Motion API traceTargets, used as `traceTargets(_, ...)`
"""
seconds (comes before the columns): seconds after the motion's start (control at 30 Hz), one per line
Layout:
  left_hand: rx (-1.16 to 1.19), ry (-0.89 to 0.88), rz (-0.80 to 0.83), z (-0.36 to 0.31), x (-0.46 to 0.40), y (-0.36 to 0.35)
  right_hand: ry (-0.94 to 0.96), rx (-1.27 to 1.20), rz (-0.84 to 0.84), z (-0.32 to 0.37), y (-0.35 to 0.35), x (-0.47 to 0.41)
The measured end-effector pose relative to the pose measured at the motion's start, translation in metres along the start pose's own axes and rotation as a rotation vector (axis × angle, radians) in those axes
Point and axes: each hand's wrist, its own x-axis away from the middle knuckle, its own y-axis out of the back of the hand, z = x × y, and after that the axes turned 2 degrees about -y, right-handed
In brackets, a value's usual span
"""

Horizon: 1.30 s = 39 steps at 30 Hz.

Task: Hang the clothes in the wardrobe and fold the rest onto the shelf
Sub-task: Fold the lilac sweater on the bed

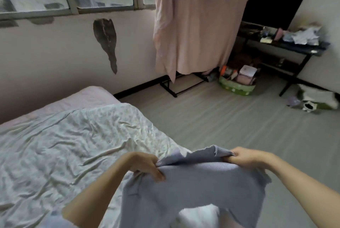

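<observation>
A lavender knitted garment hangs stretched between both my hands at the bottom of the view, over the corner of the bed. My left hand grips its upper edge on the left, fingers curled into the fabric. My right hand pinches the ribbed edge on the right. The garment's lower part drapes down toward me. A pale pink garment hangs on a black clothes rack by the wall under the window.
The bed with a wrinkled floral cover fills the left. A green basket of items sits on the grey floor beside the rack. A black desk with clutter and a dark screen stands at right; soft things lie beneath it.
</observation>
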Motion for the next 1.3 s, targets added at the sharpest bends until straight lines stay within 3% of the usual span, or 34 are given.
traceTargets(0.1,-0.01,-0.042,-0.161,-0.061,-0.005,0.042,0.003,-0.021,-0.207,-0.012,0.06,0.011)
traceTargets(0.33,-0.28,-0.012,-1.01,-0.175,-0.005,0.138,-0.065,-0.123,-0.803,0.001,0.185,0.012)
traceTargets(0.43,-0.205,-0.021,-1.291,-0.204,0.009,0.171,0.017,-0.139,-0.975,0.013,0.223,0.018)
traceTargets(0.6,0.225,-0.316,-1.532,-0.222,0.042,0.208,0.208,-0.198,-1.185,0.044,0.254,0.034)
traceTargets(0.7,0.192,-0.42,-1.663,-0.207,0.061,0.215,0.316,-0.22,-1.242,0.063,0.252,0.04)
traceTargets(0.8,-0.058,-0.45,-1.8,-0.175,0.086,0.205,0.46,-0.206,-1.266,0.084,0.23,0.04)
traceTargets(0.97,-0.338,-0.432,-1.726,-0.075,0.13,0.135,0.583,-0.191,-1.099,0.12,0.13,0.034)
traceTargets(1.13,-0.502,-0.339,-1.352,0.047,0.141,0.022,0.438,-0.081,-0.842,0.126,-0.021,0.022)
traceTargets(1.3,-0.417,-0.182,-0.968,0.177,0.116,-0.123,0.351,0.086,-0.438,0.108,-0.198,0.016)
